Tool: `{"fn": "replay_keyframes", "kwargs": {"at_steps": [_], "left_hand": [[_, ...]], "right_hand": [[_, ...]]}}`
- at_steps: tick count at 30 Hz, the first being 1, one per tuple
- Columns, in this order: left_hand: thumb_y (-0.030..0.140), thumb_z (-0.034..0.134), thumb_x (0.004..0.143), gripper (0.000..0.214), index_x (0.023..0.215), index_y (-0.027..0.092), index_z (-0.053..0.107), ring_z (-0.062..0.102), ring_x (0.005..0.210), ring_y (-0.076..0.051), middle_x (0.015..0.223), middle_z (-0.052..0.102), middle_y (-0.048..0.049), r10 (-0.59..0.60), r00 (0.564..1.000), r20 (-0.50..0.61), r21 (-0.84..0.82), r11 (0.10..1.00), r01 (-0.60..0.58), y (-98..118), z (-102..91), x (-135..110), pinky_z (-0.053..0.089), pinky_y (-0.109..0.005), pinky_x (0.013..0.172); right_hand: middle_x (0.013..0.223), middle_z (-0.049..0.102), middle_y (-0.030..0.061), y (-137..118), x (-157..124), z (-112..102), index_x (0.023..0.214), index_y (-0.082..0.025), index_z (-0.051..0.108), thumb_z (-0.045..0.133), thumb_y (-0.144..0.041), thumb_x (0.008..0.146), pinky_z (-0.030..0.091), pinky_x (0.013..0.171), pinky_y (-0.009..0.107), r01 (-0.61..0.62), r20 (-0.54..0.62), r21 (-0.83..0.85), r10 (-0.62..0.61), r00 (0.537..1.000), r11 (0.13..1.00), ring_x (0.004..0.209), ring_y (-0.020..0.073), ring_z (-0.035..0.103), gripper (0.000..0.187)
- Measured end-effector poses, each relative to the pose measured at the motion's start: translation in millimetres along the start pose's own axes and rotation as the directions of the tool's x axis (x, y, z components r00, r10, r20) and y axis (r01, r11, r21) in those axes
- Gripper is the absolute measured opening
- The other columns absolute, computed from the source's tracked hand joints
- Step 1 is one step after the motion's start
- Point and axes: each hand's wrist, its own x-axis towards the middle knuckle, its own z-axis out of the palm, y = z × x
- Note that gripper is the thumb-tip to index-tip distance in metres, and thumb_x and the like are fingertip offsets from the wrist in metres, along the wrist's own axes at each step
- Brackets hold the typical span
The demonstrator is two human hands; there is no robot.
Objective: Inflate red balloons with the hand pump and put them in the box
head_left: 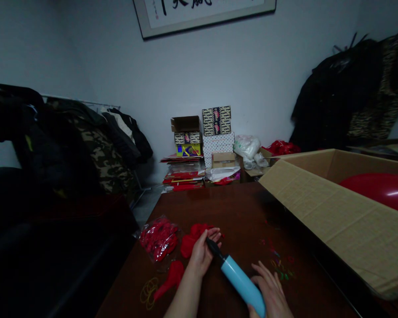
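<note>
A light blue balloon pump (pixel 242 282) with a black nozzle slants across the near part of the table. My right hand (pixel 270 289) grips its lower end, the thumb partly hidden at the bottom edge. The nozzle tip touches my left hand (pixel 204 251), which is palm up with its fingers stretched out. Just behind the left hand lie limp red balloons (pixel 187 245), partly covered by it. Another uninflated red balloon (pixel 174 274) rests left of my forearm. Beside it are yellowish rubber bands (pixel 149 292) and a clear bag of red balloons (pixel 161 238).
A large open cardboard box (pixel 325 225) at right holds an inflated red balloon (pixel 381 190). Small coloured bands (pixel 281 269) are scattered on the brown table (pixel 232 201). Stacked boxes (pixel 216 148) stand beyond it. Coats (pixel 96 145) hang at left, and a dark sofa (pixel 53 260) is below.
</note>
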Motion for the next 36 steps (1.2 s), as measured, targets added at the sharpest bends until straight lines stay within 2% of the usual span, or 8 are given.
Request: {"fn": "replay_keyframes", "kwargs": {"at_steps": [3,6,11,17,22,25,30,36], "left_hand": [[0.034,0.054,0.084,0.032,0.107,0.015,0.064,0.051,0.119,-0.027,0.131,0.055,-0.0142,-0.021,0.999,0.033,0.002,1.000,0.021,0,-0.7,-1,0.045,-0.037,0.089],[0.032,0.053,0.084,0.034,0.114,0.018,0.061,0.050,0.121,-0.027,0.135,0.052,-0.0133,-0.044,0.998,0.054,-0.018,0.999,0.045,2,-2.6,0,0.044,-0.039,0.092],[0.036,0.051,0.086,0.031,0.103,0.015,0.065,0.044,0.127,-0.029,0.134,0.053,-0.0142,-0.095,0.986,0.140,-0.057,0.993,0.103,4,-2.4,1,0.040,-0.044,0.096],[0.034,0.052,0.085,0.025,0.099,0.017,0.066,0.043,0.127,-0.028,0.131,0.056,-0.0120,-0.100,0.985,0.137,-0.128,0.985,0.118,-1,-0.3,4,0.039,-0.046,0.098],[0.036,0.052,0.084,0.027,0.089,0.014,0.068,0.041,0.129,-0.030,0.133,0.054,-0.0140,-0.110,0.993,0.046,0.010,0.994,0.109,-9,3.7,11,0.041,-0.045,0.095],[0.033,0.052,0.083,0.030,0.102,0.014,0.066,0.041,0.129,-0.030,0.134,0.053,-0.0161,-0.131,0.991,-0.011,0.116,0.984,0.132,-12,3.7,16,0.042,-0.043,0.092],[0.030,0.053,0.084,0.032,0.113,0.020,0.061,0.044,0.127,-0.027,0.137,0.051,-0.0113,-0.202,0.970,0.135,-0.095,0.972,0.216,-17,0.5,22,0.040,-0.046,0.095],[0.031,0.056,0.083,0.019,0.079,0.014,0.063,0.052,0.119,-0.027,0.124,0.061,-0.0129,-0.249,0.961,0.117,-0.224,0.937,0.269,-38,16.6,32,0.040,-0.049,0.097]], "right_hand": [[0.140,0.045,0.0140,-1,0,-2,0.104,-0.020,0.062,0.052,-0.033,0.063,0.018,0.108,0.060,-0.008,0.080,0.033,0.005,0.997,0.999,0.136,0.0332,0.028,0.044],[0.139,0.045,0.0145,0,0,-3,0.103,-0.019,0.062,0.052,-0.032,0.062,0.016,0.109,0.060,-0.019,0.073,0.032,0.017,0.997,0.999,0.137,0.0331,0.027,0.044],[0.143,0.041,0.0147,1,1,-6,0.108,-0.019,0.060,0.052,-0.036,0.066,0.013,0.110,0.061,-0.014,0.204,0.097,-0.006,0.979,0.995,0.138,0.0332,0.023,0.046],[0.143,0.041,0.0136,-2,6,-9,0.105,-0.019,0.061,0.051,-0.038,0.067,0.019,0.109,0.057,-0.109,0.315,0.161,0.053,0.947,0.981,0.137,0.0329,0.025,0.044],[0.137,0.048,0.0135,-9,2,-8,0.098,-0.019,0.065,0.052,-0.037,0.065,0.020,0.108,0.057,-0.091,0.178,0.076,0.077,0.981,0.993,0.135,0.0342,0.030,0.040],[0.134,0.052,0.0133,-12,0,-10,0.093,-0.020,0.066,0.053,-0.036,0.064,0.019,0.108,0.058,-0.105,0.059,-0.007,0.105,0.993,0.994,0.133,0.0346,0.034,0.036],[0.130,0.056,0.0116,-11,2,-20,0.088,-0.023,0.068,0.061,-0.051,0.063,0.016,0.107,0.061,-0.151,0.074,-0.034,0.153,0.985,0.988,0.131,0.0369,0.036,0.038],[0.128,0.059,0.0077,-7,1,-21,0.086,-0.026,0.070,0.054,-0.055,0.071,0.016,0.107,0.062,-0.209,0.114,-0.077,0.217,0.970,0.975,0.130,0.0356,0.038,0.037]]}}
